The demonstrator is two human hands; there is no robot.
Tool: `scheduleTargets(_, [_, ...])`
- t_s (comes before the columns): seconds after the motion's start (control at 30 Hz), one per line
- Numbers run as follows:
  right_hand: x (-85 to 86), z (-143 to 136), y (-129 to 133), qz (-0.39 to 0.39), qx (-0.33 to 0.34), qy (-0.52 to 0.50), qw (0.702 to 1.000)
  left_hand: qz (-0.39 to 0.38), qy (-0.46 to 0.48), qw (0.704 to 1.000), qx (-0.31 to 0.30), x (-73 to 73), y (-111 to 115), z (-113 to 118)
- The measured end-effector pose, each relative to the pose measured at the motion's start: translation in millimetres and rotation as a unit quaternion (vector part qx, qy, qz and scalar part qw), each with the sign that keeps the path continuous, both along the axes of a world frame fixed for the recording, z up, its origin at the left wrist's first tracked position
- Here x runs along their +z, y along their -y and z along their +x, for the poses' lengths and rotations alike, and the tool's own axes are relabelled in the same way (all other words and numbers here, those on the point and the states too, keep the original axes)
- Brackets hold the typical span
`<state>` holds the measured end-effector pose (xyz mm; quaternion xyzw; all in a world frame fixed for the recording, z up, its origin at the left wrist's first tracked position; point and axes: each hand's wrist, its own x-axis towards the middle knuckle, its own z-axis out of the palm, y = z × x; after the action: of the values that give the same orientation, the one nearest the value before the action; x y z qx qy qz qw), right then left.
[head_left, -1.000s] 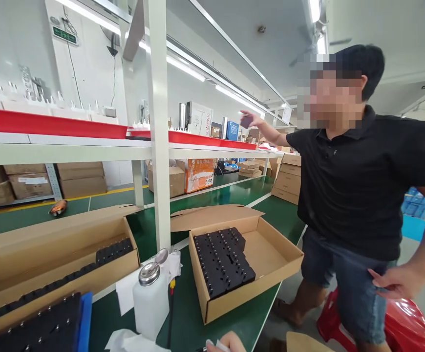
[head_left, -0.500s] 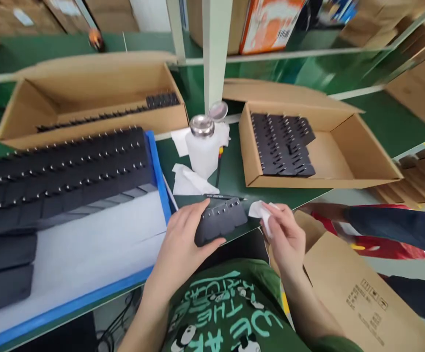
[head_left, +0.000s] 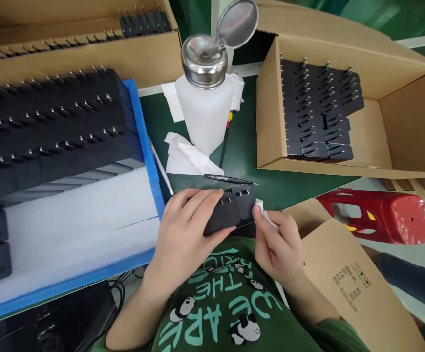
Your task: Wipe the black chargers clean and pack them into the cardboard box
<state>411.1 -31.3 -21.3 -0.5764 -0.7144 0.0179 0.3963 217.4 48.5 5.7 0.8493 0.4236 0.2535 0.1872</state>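
My left hand point(head_left: 188, 230) is wrapped round a short row of black plug blocks point(head_left: 229, 208) with metal pins, at the table's front edge. In my right hand point(head_left: 280, 239) a folded white wipe point(head_left: 264, 215) is pinched, its tip beside the right end of the row. Just behind the blocks lie black tweezers point(head_left: 227, 179). Further back stands a white bottle point(head_left: 207, 110) with a metal top, its lid flipped up. Crumpled white wipes point(head_left: 186, 155) lie in front of the bottle.
On the left, a blue-edged tray point(head_left: 144, 146) holds rows of black blocks. Open cardboard boxes with more blocks stand at back left point(head_left: 142, 58) and right point(head_left: 271, 112). A red plastic stool point(head_left: 392, 215), a carton point(head_left: 344, 264) and a person's dark-clothed limb point(head_left: 414, 276) are at lower right.
The view has moved closer to the table. My right hand has brought the wipe up to the right end of the blocks. My left hand now covers more of the row.
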Motion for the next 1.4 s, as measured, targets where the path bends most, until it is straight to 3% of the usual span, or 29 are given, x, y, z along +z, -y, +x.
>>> scheduleTargets(0.3, [8.8,-31,11,-0.028,0.049,0.027,0.998,-0.002,0.0,1.0,-0.007,-0.6,1,-1])
scheduleTargets(0.43, [14.7,-37,8,-0.052,0.133,-0.006,0.99,0.003,-0.014,1.0,-0.003,-0.4,3,-2])
scheduleTargets(0.57, [29.7,-14,1,-0.122,0.243,-0.088,0.958,-0.01,0.003,1.0,-0.006,3.3,7,-11])
scheduleTargets(0.6, [33.5,-5,-1,-0.118,0.231,-0.101,0.96,-0.013,0.012,1.0,0.004,4.1,8,-14])
scheduleTargets(0.73, [41.2,18,-6,-0.041,0.052,-0.1,0.993,-0.048,0.018,0.998,0.048,3.1,12,-23])
scheduleTargets(0.77, [41.2,18,-7,-0.044,0.053,-0.089,0.994,-0.058,0.018,0.997,0.045,1.8,13,-23])
scheduleTargets(0.9, [39.5,-5,-13,-0.091,0.18,-0.018,0.979,-0.07,0.036,0.996,0.032,-2.5,10,-17])
scheduleTargets(1.13, [42.6,-44,-15,-0.091,0.101,0.163,0.977,-0.078,0.049,0.995,0.034,-2.3,7,-15])
scheduleTargets(1.3, [53.7,-35,9,-0.147,0.119,0.154,0.97,-0.089,0.051,0.994,0.031,-1.8,6,-16])
scheduleTargets(1.4, [59.8,-31,9,-0.189,0.135,0.099,0.968,-0.094,0.05,0.994,0.021,-2.1,7,-17])
